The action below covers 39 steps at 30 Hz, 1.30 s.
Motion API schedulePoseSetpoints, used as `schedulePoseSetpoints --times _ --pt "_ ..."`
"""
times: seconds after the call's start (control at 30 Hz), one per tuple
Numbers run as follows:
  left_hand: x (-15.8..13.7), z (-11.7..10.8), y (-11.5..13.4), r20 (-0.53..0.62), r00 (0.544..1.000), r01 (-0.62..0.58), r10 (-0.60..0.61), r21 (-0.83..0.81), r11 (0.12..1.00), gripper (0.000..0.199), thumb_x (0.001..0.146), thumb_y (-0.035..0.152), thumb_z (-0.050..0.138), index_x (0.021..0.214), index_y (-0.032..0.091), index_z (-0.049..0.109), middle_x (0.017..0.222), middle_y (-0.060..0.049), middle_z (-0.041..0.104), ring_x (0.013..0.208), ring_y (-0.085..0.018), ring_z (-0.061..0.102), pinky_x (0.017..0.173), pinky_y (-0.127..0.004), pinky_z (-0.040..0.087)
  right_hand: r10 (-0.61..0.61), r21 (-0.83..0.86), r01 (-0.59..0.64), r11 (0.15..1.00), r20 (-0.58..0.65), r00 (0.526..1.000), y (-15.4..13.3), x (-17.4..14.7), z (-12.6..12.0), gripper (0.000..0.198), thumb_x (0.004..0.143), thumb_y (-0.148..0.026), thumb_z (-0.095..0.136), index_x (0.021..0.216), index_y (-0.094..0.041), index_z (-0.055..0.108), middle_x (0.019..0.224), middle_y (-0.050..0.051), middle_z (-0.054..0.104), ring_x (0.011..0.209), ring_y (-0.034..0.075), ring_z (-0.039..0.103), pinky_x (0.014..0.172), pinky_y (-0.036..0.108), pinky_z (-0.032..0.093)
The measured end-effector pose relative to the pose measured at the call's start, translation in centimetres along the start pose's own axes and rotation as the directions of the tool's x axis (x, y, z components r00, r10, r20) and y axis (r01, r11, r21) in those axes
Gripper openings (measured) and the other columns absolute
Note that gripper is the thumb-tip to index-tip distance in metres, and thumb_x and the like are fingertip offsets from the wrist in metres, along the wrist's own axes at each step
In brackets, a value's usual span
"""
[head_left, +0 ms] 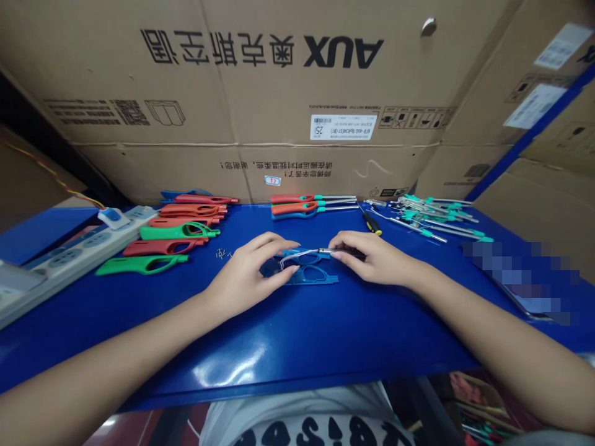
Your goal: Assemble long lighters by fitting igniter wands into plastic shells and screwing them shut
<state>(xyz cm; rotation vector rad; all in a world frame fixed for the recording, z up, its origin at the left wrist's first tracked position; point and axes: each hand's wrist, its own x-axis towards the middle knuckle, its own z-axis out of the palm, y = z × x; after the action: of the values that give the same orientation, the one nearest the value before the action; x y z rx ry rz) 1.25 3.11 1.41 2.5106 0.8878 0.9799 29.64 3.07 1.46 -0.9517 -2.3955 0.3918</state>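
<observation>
My right hand [372, 255] pinches a thin metal lighter tube [326, 250] between thumb and fingertips. Thin white wires [297, 255] run from the tube toward my left thumb. Curled around the handle end of a blue lighter casing half [290, 253], my left hand [253, 267] has its thumb and fingers on either side of the wires; part of the casing is hidden beneath it. A second blue casing half [316, 276] with a looped trigger opening lies just in front on the blue table. Small metal screws [223, 253] are scattered left of my left hand.
Red, orange and green lighter casings [181, 230] lie at left beside a white power strip [60, 260]. Lighters with metal tubes [311, 207] lie at the back. A yellow-black screwdriver [372, 223] is near several tube parts [432, 217]. A cardboard wall [260, 124] stands behind.
</observation>
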Motion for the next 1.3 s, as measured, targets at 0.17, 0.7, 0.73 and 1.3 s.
schedulePoseSetpoints --times 0.17,0.7,0.73,1.3 --pt "-0.1 0.5 0.9 -0.044 0.998 -0.038 0.037 -0.019 0.999 0.028 0.091 0.028 0.071 0.118 0.02 0.071 0.114 -0.007 0.07 0.107 -0.021 0.065 0.097 -0.035 0.052 -0.027 0.054 0.025 0.998 0.02 0.999 -1.2 0.1 0.5 0.013 0.1 -0.031 0.054 0.104 -0.022 0.062 0.093 0.004 0.067 0.08 0.015 0.062 0.073 0.029 0.05" --pt "-0.5 1.0 2.1 -0.064 0.998 0.005 -0.023 -0.264 0.965 0.01 0.084 0.019 0.078 0.093 0.022 0.081 0.088 -0.003 0.079 0.084 -0.017 0.071 0.082 -0.03 0.056 -0.201 0.03 0.2 0.979 0.008 0.98 -2.8 0.0 1.6 0.014 0.101 -0.021 0.05 0.107 -0.018 0.062 0.095 0.007 0.069 0.085 0.016 0.064 0.074 0.027 0.051" --pt "-0.5 1.0 2.1 -0.057 0.997 0.028 -0.046 -0.279 0.96 0.008 0.084 0.019 0.079 0.091 0.022 0.081 0.087 -0.002 0.079 0.083 -0.017 0.072 0.082 -0.03 0.056 -0.202 0.019 0.201 0.979 0.015 0.979 -2.8 0.0 1.6 0.014 0.101 -0.021 0.05 0.107 -0.018 0.062 0.096 0.007 0.069 0.085 0.016 0.065 0.074 0.027 0.051" --pt "-0.2 0.2 -0.1 0.038 0.995 0.096 -0.096 -0.01 0.995 0.04 0.088 0.018 0.068 0.128 0.02 0.065 0.098 -0.002 0.074 0.08 -0.014 0.068 0.076 -0.025 0.056 0.112 0.033 -0.113 0.993 0.025 0.993 0.4 0.0 0.3 0.018 0.098 -0.034 0.058 0.107 -0.018 0.058 0.079 -0.001 0.06 0.063 0.01 0.052 0.058 0.022 0.041"
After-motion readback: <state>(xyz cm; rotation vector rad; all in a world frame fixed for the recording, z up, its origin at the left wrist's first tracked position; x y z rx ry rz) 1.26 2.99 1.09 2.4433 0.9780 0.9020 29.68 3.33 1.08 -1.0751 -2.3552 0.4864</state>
